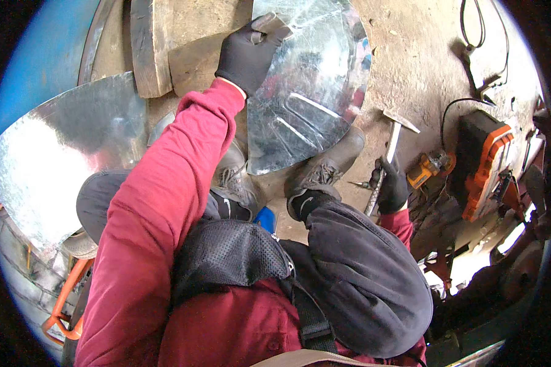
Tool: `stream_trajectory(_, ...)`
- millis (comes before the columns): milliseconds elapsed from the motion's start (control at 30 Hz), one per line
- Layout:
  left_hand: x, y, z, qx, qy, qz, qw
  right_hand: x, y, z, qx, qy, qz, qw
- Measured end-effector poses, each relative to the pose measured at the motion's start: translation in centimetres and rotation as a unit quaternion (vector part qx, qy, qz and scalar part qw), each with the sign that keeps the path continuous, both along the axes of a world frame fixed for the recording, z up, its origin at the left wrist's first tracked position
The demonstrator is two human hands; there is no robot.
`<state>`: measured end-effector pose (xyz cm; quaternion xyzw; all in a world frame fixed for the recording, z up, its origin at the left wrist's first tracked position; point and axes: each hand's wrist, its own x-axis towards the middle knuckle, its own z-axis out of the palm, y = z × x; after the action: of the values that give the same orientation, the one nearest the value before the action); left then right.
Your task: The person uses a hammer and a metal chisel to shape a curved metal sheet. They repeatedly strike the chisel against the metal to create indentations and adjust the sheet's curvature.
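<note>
A shiny sheet-metal piece (pixel 312 79) with a rounded right edge and raised ribs lies between and ahead of my boots. My left hand (pixel 243 58), in a black glove, is over its left edge. Its fingers are closed on a short grey metal piece (pixel 269 24) resting at the sheet; its exact kind is unclear. My right hand (pixel 393 186), also gloved, grips the handle of a hammer (pixel 393 142) to the right of my boot. The hammer's head points away from me, apart from the sheet.
Another curved metal sheet (pixel 67 153) stands at the left, near a blue surface (pixel 40 67). Wooden blocks (pixel 150 49) lie ahead. To the right are an orange power tool (pixel 431 168), a black-and-orange toolbox (pixel 487 162) and black cable (pixel 480 27). An orange handle (pixel 67 306) shows lower left.
</note>
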<state>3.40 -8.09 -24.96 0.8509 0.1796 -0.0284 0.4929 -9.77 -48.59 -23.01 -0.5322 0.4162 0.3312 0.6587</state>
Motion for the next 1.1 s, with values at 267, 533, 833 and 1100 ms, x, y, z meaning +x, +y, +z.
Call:
stream_trajectory(267,0.6,1.6,-1.1,0.041,0.076,-0.079,0.993,-4.1,-1.4,-0.6,0.080,-0.009,-0.064,0.995)
stream_trajectory(533,1.5,0.2,-1.6,0.006,0.016,-0.065,0.998,-3.7,-1.0,-0.7,0.069,-0.014,-0.044,0.997)
stream_trajectory(833,1.7,0.3,-2.2,0.032,0.057,-0.101,0.993,-3.8,-1.0,-0.8,0.065,-0.005,-0.052,0.997)
stream_trajectory(1100,1.9,-1.3,-2.1,0.115,0.059,-0.119,0.984,-0.7,0.6,2.3,-0.185,-0.087,0.144,0.968)
